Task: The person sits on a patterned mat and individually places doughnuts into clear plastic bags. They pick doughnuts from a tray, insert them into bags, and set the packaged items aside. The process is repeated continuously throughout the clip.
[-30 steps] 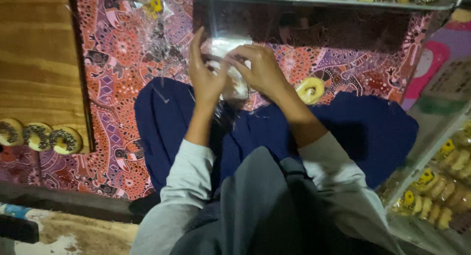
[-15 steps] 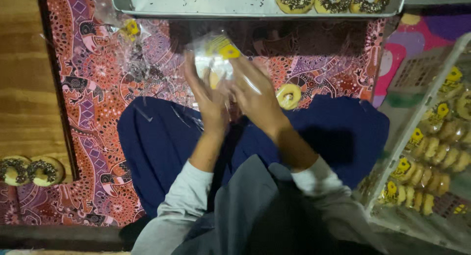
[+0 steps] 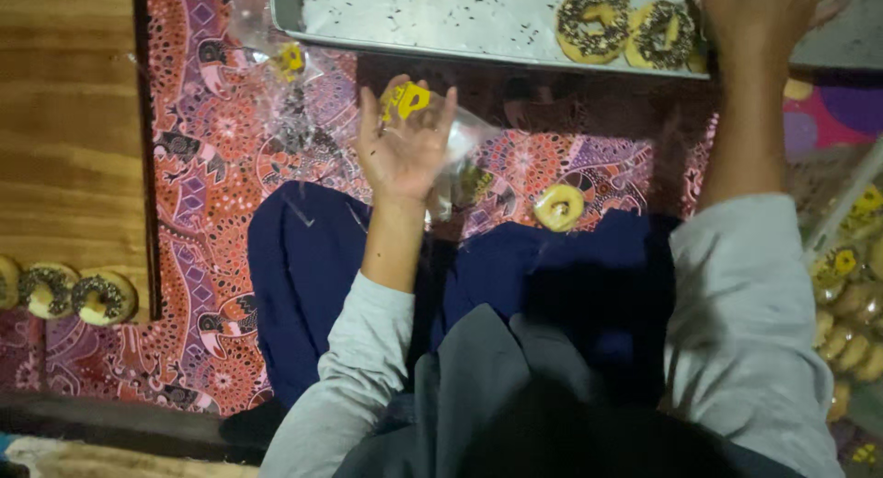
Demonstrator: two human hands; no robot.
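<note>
My left hand [image 3: 402, 147] is raised palm-up over my lap, holding an open clear plastic bag [image 3: 460, 142] with a yellow mark on it. My right hand [image 3: 750, 18] reaches far up to the metal tray [image 3: 414, 18] at the top, its fingers over the chocolate-sprinkled donuts [image 3: 625, 23] at the tray's right end. What the right fingers hold is hidden by the frame edge. A plain glazed donut [image 3: 559, 207] lies on the patterned cloth by my knee.
A pile of clear bags [image 3: 285, 82] lies on the red patterned cloth [image 3: 202, 211] at upper left. Three sprinkled donuts [image 3: 78, 294] sit at the left edge on the wooden floor side. Packed donuts in a rack [image 3: 851, 294] fill the right edge.
My right hand left the bag and stretched up to the tray's donuts. My left hand keeps the bag alone. The view shifted down, showing more of the tray.
</note>
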